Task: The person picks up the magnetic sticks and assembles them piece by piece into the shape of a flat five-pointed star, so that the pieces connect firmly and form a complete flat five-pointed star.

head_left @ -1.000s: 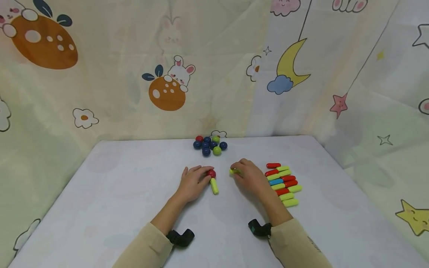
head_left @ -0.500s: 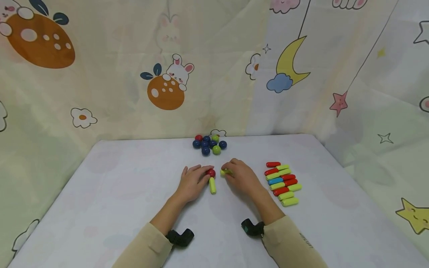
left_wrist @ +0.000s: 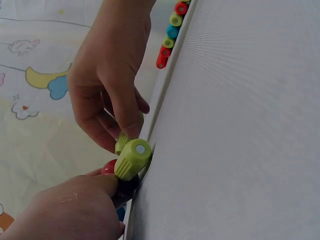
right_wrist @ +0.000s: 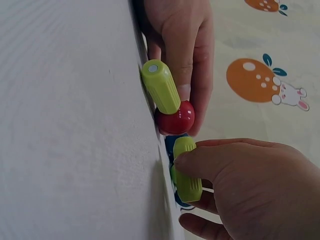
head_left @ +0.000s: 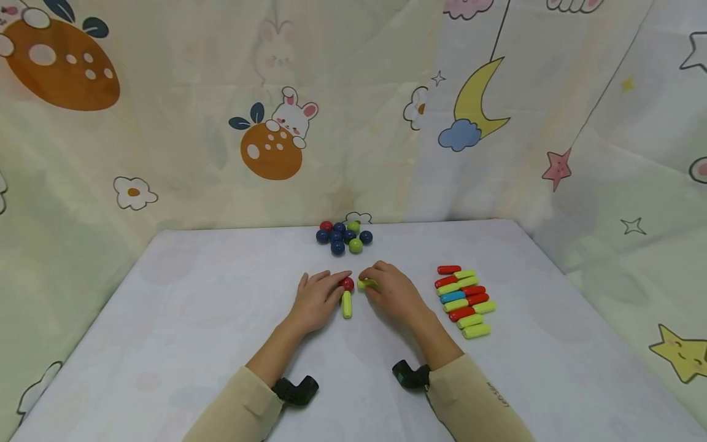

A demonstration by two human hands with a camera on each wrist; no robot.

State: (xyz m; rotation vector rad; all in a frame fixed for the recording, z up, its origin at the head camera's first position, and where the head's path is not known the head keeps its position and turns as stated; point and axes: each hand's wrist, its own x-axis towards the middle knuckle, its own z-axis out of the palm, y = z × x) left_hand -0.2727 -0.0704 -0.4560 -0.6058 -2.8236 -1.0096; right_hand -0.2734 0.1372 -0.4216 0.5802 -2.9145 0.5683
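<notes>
Near the middle of the table, my left hand (head_left: 316, 302) pinches a shiny red ball (head_left: 347, 283) between thumb and fingers. A yellow-green magnetic stick (head_left: 347, 305), with a small metal disc in its end, touches the ball and points toward me. My right hand (head_left: 393, 293) pinches a second yellow-green magnetic stick (right_wrist: 187, 172), ribbed along its side. In the right wrist view this second stick lies just beside the red ball (right_wrist: 180, 119), with a small gap visible. Part of the second stick is covered by my right thumb and fingers.
A cluster of dark blue, green and red balls (head_left: 338, 236) sits at the table's far edge. To the right of my right hand, several red, yellow-green and blue sticks (head_left: 466, 297) lie in a staggered column. A printed cloth (head_left: 353, 123) hangs behind the white table (head_left: 193, 344).
My right hand has moved left with its yellow-green stick, closing most of the distance to the red ball. The first stick has swung slightly left at its near end; my left hand stays nearly still.
</notes>
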